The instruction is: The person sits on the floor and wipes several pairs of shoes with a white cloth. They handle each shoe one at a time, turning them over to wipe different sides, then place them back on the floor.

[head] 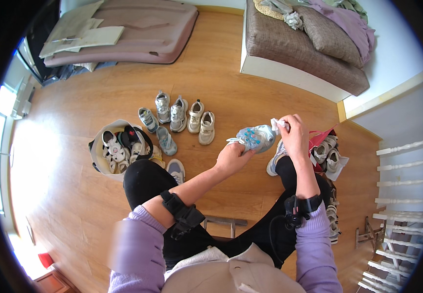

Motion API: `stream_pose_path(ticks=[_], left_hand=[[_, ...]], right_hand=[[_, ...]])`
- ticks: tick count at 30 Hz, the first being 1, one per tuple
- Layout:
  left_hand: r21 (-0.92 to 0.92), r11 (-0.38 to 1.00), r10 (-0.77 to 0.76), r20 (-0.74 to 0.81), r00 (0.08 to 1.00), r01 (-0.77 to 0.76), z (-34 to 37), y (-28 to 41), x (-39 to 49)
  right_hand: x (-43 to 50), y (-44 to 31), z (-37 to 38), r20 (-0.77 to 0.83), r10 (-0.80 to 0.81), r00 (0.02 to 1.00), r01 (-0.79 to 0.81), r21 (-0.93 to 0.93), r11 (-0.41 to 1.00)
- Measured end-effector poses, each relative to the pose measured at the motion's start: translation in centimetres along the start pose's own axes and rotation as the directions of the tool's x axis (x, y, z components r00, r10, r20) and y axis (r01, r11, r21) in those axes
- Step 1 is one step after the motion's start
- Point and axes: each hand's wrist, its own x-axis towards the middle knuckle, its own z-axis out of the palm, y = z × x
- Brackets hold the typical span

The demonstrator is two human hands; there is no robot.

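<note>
My left hand (233, 157) grips a light blue and white child's shoe (257, 138) with bright blue and pink decorations. A crumpled white tissue or cloth (279, 125) is pinched in the fingers of my right hand (294, 133), close beside one end of the shoe. On the floor ahead and to the left stand two pairs of sneakers, one grey and white (178, 114) and one cream (207, 128). Two small blue-grey shoes (166, 141) lie near them, one above the other.
A white bag (99, 161) full of shoes and sandals stands at left. Right of my right leg is a red bag (319, 138) holding shoes, with more shoes (333, 223) below. Further off are a cushioned bench (288, 40), a mattress-like pad (152, 33) and a white balustrade (405, 165).
</note>
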Motion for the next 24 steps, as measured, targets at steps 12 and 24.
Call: stream_pose_path(ticks=[12, 24], left_hand=[[0.239, 0.954, 0.194, -0.029, 0.981, -0.182, -0.1, 0.4, -0.8], [-0.012, 0.992, 0.122, -0.104, 0.987, -0.124, -0.6, 0.0, 0.4]], right_hand=[[-0.4, 2.3, 0.9, -0.015, -0.002, 1.000, -0.003, -0.290, 0.957], [-1.3, 0.5, 1.8, 0.224, 0.092, 0.970, -0.146, 0.241, 0.959]])
